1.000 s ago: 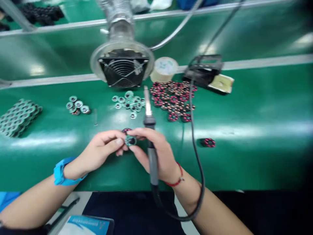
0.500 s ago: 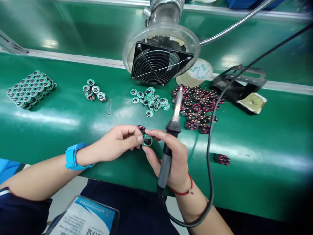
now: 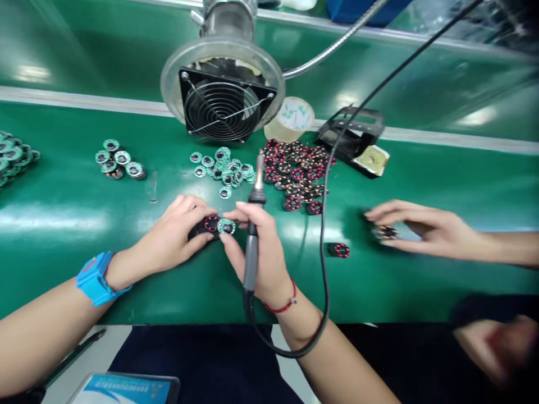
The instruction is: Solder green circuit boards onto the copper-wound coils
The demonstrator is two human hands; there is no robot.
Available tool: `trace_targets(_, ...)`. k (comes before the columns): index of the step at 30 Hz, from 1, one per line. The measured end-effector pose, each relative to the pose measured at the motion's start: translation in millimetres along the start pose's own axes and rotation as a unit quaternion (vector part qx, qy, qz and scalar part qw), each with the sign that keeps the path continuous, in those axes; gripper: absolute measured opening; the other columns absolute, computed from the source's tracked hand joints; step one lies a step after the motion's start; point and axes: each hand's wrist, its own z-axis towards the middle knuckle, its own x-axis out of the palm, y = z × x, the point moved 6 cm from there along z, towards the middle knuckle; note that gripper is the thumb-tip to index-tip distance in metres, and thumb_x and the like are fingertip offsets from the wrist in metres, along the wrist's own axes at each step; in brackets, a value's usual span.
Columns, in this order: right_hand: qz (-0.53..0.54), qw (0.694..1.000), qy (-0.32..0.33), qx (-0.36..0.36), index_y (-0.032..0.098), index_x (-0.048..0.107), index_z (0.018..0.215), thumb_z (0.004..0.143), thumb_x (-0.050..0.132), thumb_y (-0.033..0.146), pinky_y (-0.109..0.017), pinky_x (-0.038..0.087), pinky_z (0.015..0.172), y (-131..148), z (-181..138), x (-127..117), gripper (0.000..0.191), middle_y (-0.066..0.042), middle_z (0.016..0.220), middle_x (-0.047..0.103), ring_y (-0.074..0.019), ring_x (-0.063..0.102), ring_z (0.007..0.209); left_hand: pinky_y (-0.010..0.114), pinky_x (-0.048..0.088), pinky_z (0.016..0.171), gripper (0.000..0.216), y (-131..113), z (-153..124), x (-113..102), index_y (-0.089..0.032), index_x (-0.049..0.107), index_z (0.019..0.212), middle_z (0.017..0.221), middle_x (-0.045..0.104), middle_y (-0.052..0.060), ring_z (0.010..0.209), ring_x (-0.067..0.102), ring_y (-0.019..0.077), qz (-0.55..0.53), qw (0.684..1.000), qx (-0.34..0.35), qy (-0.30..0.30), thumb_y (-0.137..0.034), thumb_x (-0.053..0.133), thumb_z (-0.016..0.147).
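My left hand (image 3: 179, 227) is closed round a black motor stator (image 3: 211, 223) with pink windings, low over the green bench. Right beside it, my right hand (image 3: 263, 247) pinches a small round green circuit board (image 3: 226, 226) between thumb and fingertip. That same hand also carries a soldering iron (image 3: 251, 252), its tip pointing up and away from me. Whether board and stator touch is hard to tell. Behind my hands lie a loose heap of round green boards (image 3: 227, 168) and a pile of wound stators (image 3: 298, 168).
A fan in a fume hood (image 3: 223, 106) hangs overhead. The iron's black cable (image 3: 324, 224) loops across the right side. A soldering iron stand (image 3: 351, 132) stands at the back. A co-worker's hand (image 3: 425, 227) holds a stator at right, past a lone stator (image 3: 339, 250).
The view has shifted right. My left thumb has left the circuit board; my left hand now grips the stator while my right pinches the board. A co-worker's hand has come in from the right.
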Motion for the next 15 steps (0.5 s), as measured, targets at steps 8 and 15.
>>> trace_targets(8,0.028,0.999,0.037,0.001,0.026,0.042,0.133,0.093,0.058,0.022,-0.039,0.057,0.089,-4.3,1.1,20.9,0.044,-0.004,0.117,0.070,-0.0201,0.065,0.101,0.037,0.044,0.084,0.016,-1.0,-0.5,2.9,-0.010,0.061,0.107,0.102,0.060,0.009,0.096,0.053,0.0222,0.016,0.998,0.007,-0.061,-0.017,0.056,0.094)
trace_targets(15,0.073,0.996,0.055,0.024,0.028,0.041,0.136,0.092,0.061,0.022,-0.038,0.055,0.095,-11.7,1.1,22.5,0.048,-0.002,0.117,0.071,-0.0191,0.065,0.107,0.038,0.046,0.086,0.019,-0.3,-4.6,3.3,-0.011,0.061,0.111,0.104,0.061,0.010,0.099,0.054,0.0230,0.005,0.998,-0.018,-0.059,-0.019,0.057,0.094)
